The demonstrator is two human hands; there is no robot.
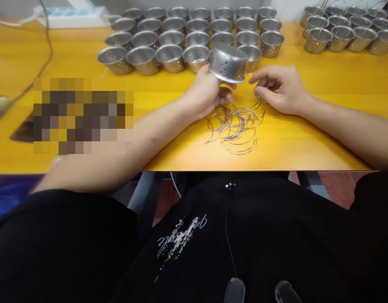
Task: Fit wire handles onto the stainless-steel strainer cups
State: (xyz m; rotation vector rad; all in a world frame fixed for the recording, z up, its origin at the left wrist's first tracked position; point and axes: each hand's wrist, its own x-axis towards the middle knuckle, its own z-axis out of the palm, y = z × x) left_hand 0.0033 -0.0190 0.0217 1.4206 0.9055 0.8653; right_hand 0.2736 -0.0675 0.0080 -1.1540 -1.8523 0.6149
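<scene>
My left hand [204, 89] is closed on a perforated metal cup [228, 63], held tilted with its base up and its rim facing down, above the table. Some of the fingers are hidden behind and under the cup. Just to the right, my right hand [280, 90] has its fingers curled, with thumb and index fingertips close together near the cup's rim. A tiny glint shows at the fingertips; what they hold, if anything, is too small to make out. Below both hands lies a loose pile of thin curved wire handles [240, 126] on the yellow table [181, 155].
Rows of similar perforated cups [142, 61] stand rim-up behind my hands. Another group of cups [341, 38], some with wire handles, stands at the back right. A white power strip [75, 17] and a cable [50, 46] lie at the left; a pixelated patch covers part there.
</scene>
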